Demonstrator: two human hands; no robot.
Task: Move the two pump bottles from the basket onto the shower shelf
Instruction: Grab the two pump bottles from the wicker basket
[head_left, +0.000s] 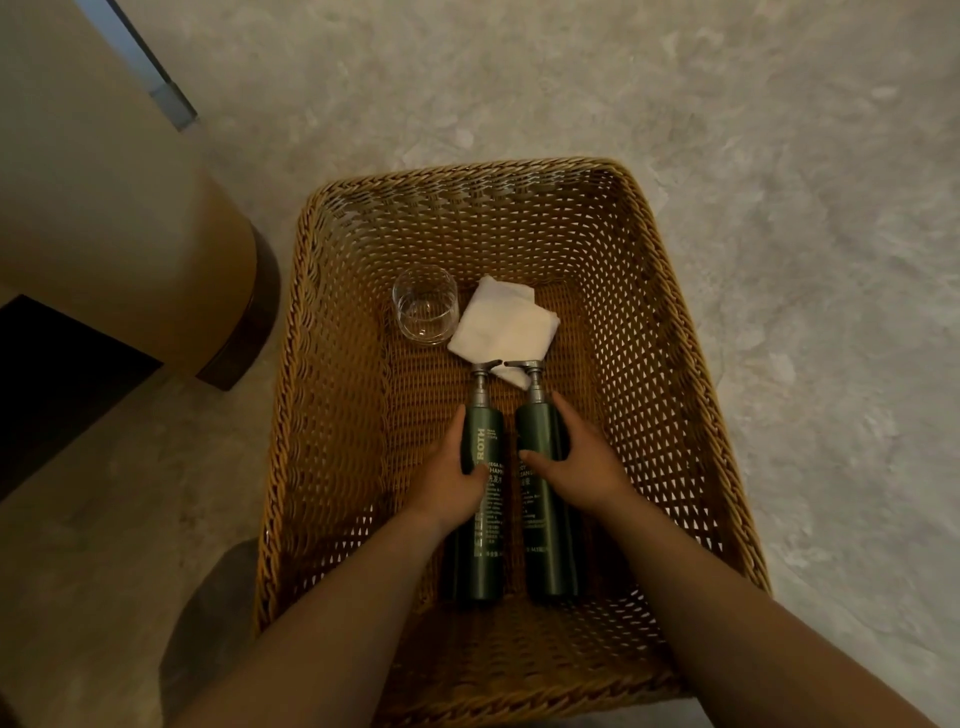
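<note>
Two dark green pump bottles lie side by side, nearly touching, on the floor of a woven wicker basket (332, 364), their pump heads pointing toward the basket's far wall and their bases near its near wall. The left pump bottle (480, 551) carries pale lettering along its length; the right pump bottle (545, 551) shows smaller print that is too blurred to read. Each has a grey pump head, and the two spouts point toward each other, close together.

The left hand (449, 480) wraps the upper body of the left bottle, thumb laid across the front and the other fingers curled round the outer side, out of sight. The right hand (582, 460) clasps the right bottle at about the same height, thumb pressed on the front, the remaining fingers held together round the far side. Both bottles appear to rest on the basket floor.

Beyond the pump heads, toward the basket's far wall, a folded white cloth (501, 325) lies flat, its near corner just under the spouts. A clear drinking glass (423, 304) stands just left of the cloth, touching or almost touching it. The basket sits on a mottled grey stone floor (779, 156).
</note>
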